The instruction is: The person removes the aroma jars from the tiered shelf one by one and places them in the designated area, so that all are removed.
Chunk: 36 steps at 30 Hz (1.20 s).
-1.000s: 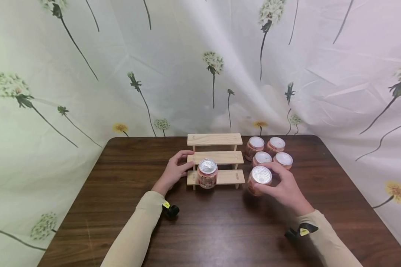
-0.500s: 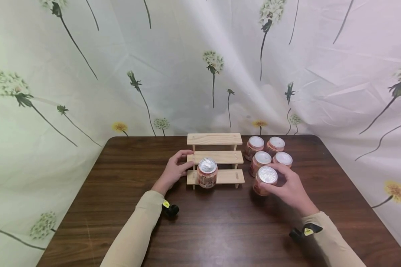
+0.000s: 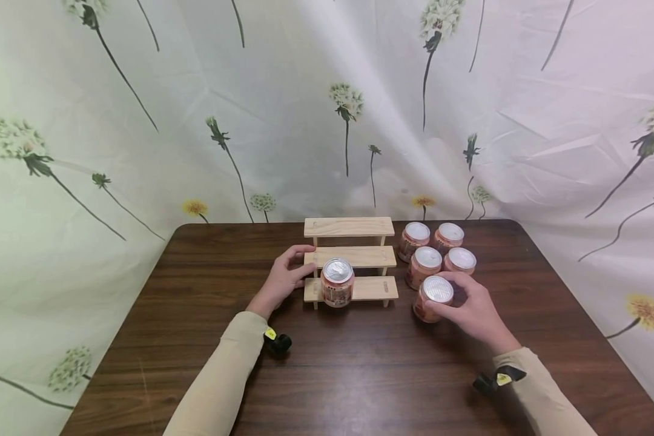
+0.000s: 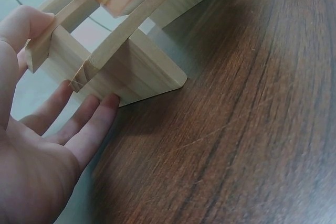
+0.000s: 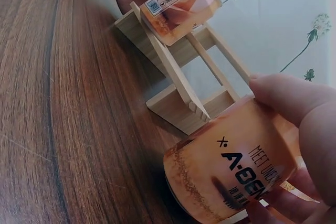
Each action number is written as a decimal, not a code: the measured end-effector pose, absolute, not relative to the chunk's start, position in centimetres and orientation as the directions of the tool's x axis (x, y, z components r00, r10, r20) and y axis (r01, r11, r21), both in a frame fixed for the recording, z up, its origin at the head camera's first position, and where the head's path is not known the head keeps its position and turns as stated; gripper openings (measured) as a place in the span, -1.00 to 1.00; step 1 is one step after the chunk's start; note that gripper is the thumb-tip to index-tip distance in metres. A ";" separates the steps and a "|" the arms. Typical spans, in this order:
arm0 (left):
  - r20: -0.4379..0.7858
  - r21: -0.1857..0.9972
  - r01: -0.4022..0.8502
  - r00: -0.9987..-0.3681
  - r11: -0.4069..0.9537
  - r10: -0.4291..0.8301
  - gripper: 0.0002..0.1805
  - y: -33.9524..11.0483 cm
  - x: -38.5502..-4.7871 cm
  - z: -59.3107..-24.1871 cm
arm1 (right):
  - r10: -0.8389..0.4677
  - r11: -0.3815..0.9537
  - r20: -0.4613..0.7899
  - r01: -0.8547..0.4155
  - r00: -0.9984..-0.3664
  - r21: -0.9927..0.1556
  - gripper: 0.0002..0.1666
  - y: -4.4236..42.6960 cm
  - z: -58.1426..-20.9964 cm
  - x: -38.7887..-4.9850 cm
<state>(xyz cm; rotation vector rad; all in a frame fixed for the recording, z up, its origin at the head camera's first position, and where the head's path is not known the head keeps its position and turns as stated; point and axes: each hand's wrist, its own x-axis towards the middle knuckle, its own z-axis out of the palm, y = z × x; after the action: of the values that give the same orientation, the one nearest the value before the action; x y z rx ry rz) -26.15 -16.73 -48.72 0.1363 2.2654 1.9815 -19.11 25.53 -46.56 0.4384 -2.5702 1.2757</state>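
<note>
My left hand [image 3: 283, 280] pinches the left end of the middle board of a three-step wooden shelf [image 3: 354, 257], its other fingers along the side panel in the left wrist view. On the lowest step, towards the left, stands an orange-pink drink can [image 3: 338, 284] with a silver lid. My right hand [image 3: 476, 312] grips a similar can [image 5: 226, 166], printed with dark letters, thumb on one side and fingers on the other. That can is upright, right of the shelf's front, at or very near the table; contact underneath is hard to see.
Several more cans, the front-left one [image 3: 426, 269] among them, stand in a cluster right of the shelf, just behind the held can. The dark wooden table [image 3: 327, 381] ends at a curtain [image 3: 283, 121] printed with dandelions.
My right hand has moved the can a little to the right, away from the shelf, then slightly down. The left hand, shelf and can on the lowest step stay in place.
</note>
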 end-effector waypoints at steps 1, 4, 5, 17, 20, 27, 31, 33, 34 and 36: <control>-0.031 0.991 -0.011 -0.988 0.134 0.152 -0.54 -16.7 -26.1 -48.8 | -0.160 0.574 0.338 -0.366 -0.927 -0.732 -0.35 25.6 -46.6 -19.1; -0.015 0.992 0.005 -0.988 0.129 0.153 -0.55 -16.6 -26.0 -48.8 | -0.160 0.572 0.332 -0.361 -0.930 -0.736 -0.35 25.6 -46.9 -19.1; -0.015 0.992 0.005 -0.988 0.130 0.154 -0.55 -16.6 -26.0 -48.8 | -0.160 0.571 0.329 -0.359 -0.931 -0.739 -0.35 25.6 -46.9 -19.1; -0.009 0.993 0.009 -0.989 0.120 0.147 -0.57 -16.6 -26.0 -48.6 | -0.167 0.548 0.276 -0.322 -0.946 -0.772 -0.34 25.6 -47.0 -19.2; -0.014 0.993 0.003 -0.989 0.114 0.147 -0.58 -16.6 -26.0 -48.6 | -0.166 0.545 0.264 -0.311 -0.950 -0.779 -0.32 25.6 -47.0 -19.2; -0.017 0.994 0.000 -0.989 0.109 0.148 -0.56 -16.6 -26.1 -48.7 | -0.177 0.522 0.236 -0.294 -0.956 -0.801 -0.33 25.7 -47.1 -19.3; -0.019 0.993 -0.002 -0.989 0.115 0.147 -0.56 -16.6 -26.1 -48.7 | -0.193 0.504 0.227 -0.295 -0.955 -0.812 -0.34 25.9 -47.1 -19.5; -0.022 0.993 -0.004 -0.989 0.121 0.148 -0.55 -16.7 -26.1 -48.7 | -0.201 0.495 0.223 -0.295 -0.954 -0.817 -0.34 25.9 -47.1 -19.5; -0.025 0.992 -0.006 -0.989 0.123 0.147 -0.55 -16.7 -26.1 -48.7 | -0.205 0.491 0.220 -0.295 -0.954 -0.820 -0.34 25.9 -47.1 -19.5; -0.028 0.992 -0.008 -0.988 0.130 0.150 -0.54 -16.7 -26.1 -48.7 | -0.211 0.483 0.215 -0.293 -0.954 -0.825 -0.35 25.9 -47.0 -19.5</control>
<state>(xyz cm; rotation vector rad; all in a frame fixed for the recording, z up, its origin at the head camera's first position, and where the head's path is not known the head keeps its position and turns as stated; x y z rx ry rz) -26.15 -16.67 -48.74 0.1430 2.2675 1.9915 -19.53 25.95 -47.02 0.4479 -2.6319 1.4896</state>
